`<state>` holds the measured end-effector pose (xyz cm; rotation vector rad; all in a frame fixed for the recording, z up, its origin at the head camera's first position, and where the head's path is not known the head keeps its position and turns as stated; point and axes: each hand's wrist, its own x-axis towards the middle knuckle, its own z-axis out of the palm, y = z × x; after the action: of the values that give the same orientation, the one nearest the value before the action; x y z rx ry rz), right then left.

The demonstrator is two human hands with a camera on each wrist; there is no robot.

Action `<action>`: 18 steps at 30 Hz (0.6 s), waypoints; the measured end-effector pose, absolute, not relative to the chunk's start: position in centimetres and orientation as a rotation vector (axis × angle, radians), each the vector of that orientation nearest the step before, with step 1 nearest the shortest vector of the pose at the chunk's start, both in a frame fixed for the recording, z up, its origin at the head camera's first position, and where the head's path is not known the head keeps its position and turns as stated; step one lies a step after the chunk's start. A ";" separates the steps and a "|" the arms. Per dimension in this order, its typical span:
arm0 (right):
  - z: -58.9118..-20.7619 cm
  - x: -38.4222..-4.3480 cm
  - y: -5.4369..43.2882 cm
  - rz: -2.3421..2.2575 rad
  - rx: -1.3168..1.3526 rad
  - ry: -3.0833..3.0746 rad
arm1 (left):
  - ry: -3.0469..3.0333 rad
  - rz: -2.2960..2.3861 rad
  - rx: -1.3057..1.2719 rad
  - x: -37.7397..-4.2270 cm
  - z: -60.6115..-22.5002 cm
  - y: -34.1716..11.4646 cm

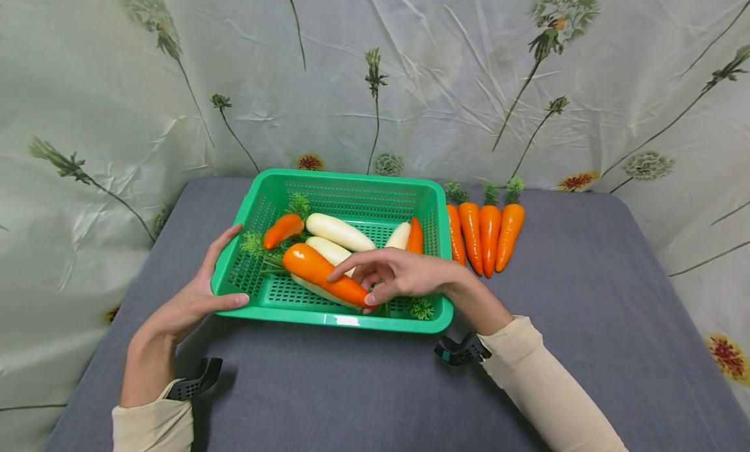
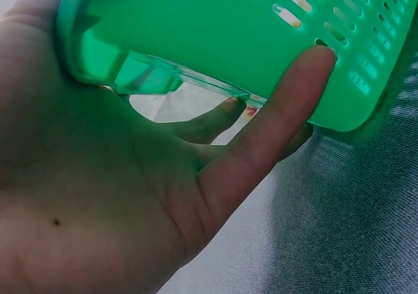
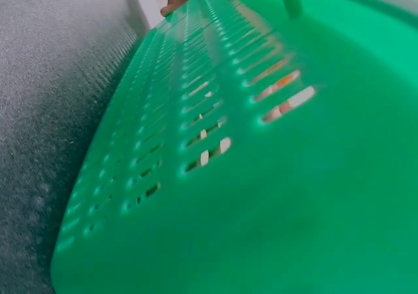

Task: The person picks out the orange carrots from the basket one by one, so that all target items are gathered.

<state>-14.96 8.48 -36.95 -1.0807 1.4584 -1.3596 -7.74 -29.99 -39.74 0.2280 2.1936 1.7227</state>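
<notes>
A green plastic basket (image 1: 351,319) with slotted walls stands on the grey cloth, holding carrots and white radishes (image 1: 340,230). My left hand (image 1: 187,305) grips its near left corner, thumb at the front rim and fingers along the left side; the left wrist view shows fingers against the outer wall. Inside the basket, my right hand (image 1: 404,274) holds a large orange carrot (image 1: 313,264) near its narrow end, between thumb and fingers. That carrot lies slantwise over a white radish. A smaller carrot (image 1: 284,230) is behind it, and another carrot (image 1: 415,236) leans at the right wall.
Right of the basket, several carrots (image 1: 490,234) with green tops lie side by side on the grey table cloth (image 1: 586,296). Behind the table hangs a pale curtain (image 1: 328,81) with a flower print. Dark straps sit on both wrists.
</notes>
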 end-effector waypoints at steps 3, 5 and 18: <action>-36.8 -15.0 8.8 -1.392 -1.058 1.483 | 2.199 1.718 0.223 -7.8 -39.8 -30.0; -36.6 -15.1 9.1 -1.420 -1.038 1.496 | 2.200 1.715 0.221 -7.8 -39.7 -29.9; -35.5 -15.5 11.8 -1.699 -0.927 1.672 | 2.228 1.689 0.226 -7.8 -39.7 -29.8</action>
<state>-15.54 11.78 -35.55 -0.9273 1.6715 -1.6986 -7.77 -29.83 -39.70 0.2255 2.2285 1.6894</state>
